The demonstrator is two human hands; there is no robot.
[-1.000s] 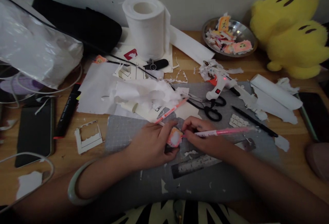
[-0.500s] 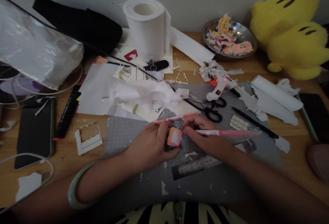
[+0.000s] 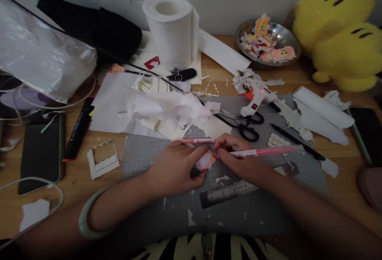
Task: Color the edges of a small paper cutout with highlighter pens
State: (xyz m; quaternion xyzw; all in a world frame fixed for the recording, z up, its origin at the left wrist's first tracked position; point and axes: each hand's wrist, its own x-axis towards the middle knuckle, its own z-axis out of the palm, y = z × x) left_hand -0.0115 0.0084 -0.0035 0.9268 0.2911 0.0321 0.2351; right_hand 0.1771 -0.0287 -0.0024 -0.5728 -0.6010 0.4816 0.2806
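My left hand [image 3: 177, 166] is closed around a small orange-and-pink edged piece [image 3: 205, 160] with a pale middle, held above the grey cutting mat [image 3: 137, 152]. In my right hand [image 3: 238, 152] is a pink marker [image 3: 268, 151], its tip at the piece's right edge and its back end out to the right. A second, orange-pink marker [image 3: 203, 141] lies just beyond the fingers; whether my left hand also grips it I cannot tell. Under my right wrist lies a metal ruler [image 3: 229, 190].
Black-handled scissors [image 3: 249, 128] and a white glue gun [image 3: 255, 98] with a red light lie beyond my hands. Farther back stand a paper roll [image 3: 170, 33] and a metal bowl [image 3: 268, 63] of coloured scraps. Phones [image 3: 40, 152] and a black marker [image 3: 78, 132] lie around the mat.
The small piece has turned and tilted in my left hand, the thumb now covering more of it. The pink marker has shifted slightly with my right hand, its tip staying at the piece's edge.
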